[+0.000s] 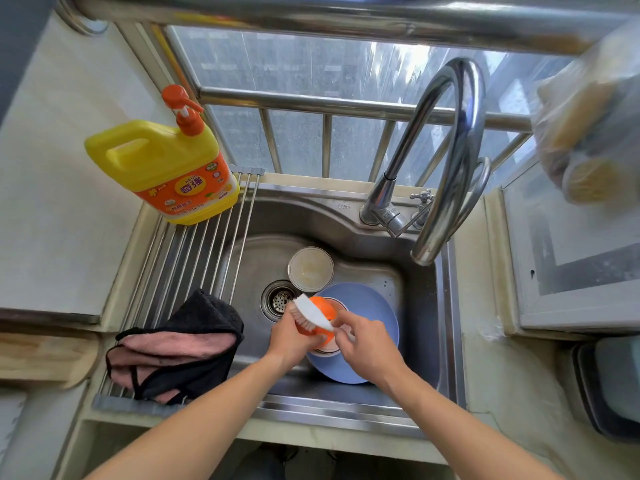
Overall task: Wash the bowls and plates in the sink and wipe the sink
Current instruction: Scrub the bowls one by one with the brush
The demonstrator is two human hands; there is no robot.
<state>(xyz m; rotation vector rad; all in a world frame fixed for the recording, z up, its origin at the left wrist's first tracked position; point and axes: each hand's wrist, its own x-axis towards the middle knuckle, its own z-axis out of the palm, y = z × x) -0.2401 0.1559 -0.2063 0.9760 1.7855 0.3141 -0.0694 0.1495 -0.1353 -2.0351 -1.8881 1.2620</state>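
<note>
Low in the sink (426, 306), centre frame: one orange bowl (320, 336) gripped by the left hand (294, 336), one white brush (313, 311) pinched by the right hand (363, 344), one blue plate (372, 317) half hidden, one white bowl (310, 269).

Steel sink (426, 306) holds white bowl (310, 269), blue plate (377, 313); roll-up rack (194, 251) carries detergent jug (162, 171), cloth (173, 344).

Orange bowl (320, 327) is held tipped over the blue plate (367, 306) lying flat in the steel sink (429, 306); a white brush (313, 311) lies across it; grimy white bowl (310, 269) sits upright behind, by the drain.
</note>
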